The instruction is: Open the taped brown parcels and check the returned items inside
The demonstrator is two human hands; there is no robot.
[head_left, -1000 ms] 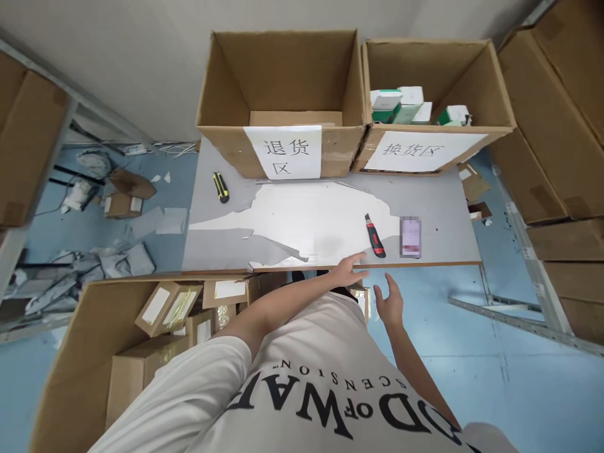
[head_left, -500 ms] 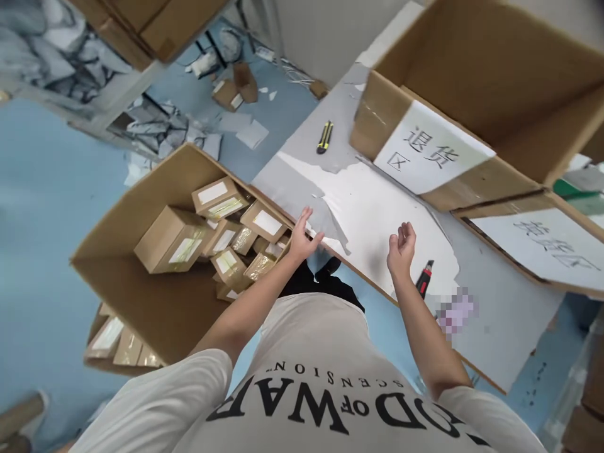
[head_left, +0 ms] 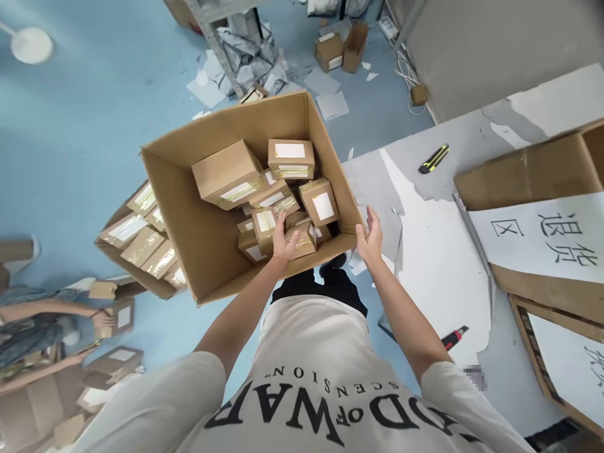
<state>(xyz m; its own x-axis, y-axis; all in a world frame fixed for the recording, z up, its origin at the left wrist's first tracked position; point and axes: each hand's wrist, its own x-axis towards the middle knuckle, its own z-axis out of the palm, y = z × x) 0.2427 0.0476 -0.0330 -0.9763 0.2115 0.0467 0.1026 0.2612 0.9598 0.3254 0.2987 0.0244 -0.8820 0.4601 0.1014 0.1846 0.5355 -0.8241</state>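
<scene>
A large open cardboard carton (head_left: 184, 264) stands in front of me, with several small taped and labelled parcels inside. My left hand (head_left: 285, 242) reaches over its near wall, fingers spread, above a small taped box (head_left: 302, 239); whether it touches the box I cannot tell. At the carton's right corner, my right hand (head_left: 370, 238) is open with nothing in it, beside the table edge. A bigger brown box (head_left: 229, 170) lies in the carton's left part, and a labelled parcel (head_left: 323, 202) sits between my hands, farther back.
On the right, the table (head_left: 419, 245) bears a yellow-black box cutter (head_left: 434, 158), a red-black box cutter (head_left: 453, 338) and labelled cartons (head_left: 523, 179). A second carton of parcels (head_left: 146, 236) stands at left. A co-worker's hand (head_left: 104, 319) holds a box at lower left.
My view has turned left toward the carton. My left hand has moved from the carton's edge to over its parcels, and my right hand from above the table to the carton's corner.
</scene>
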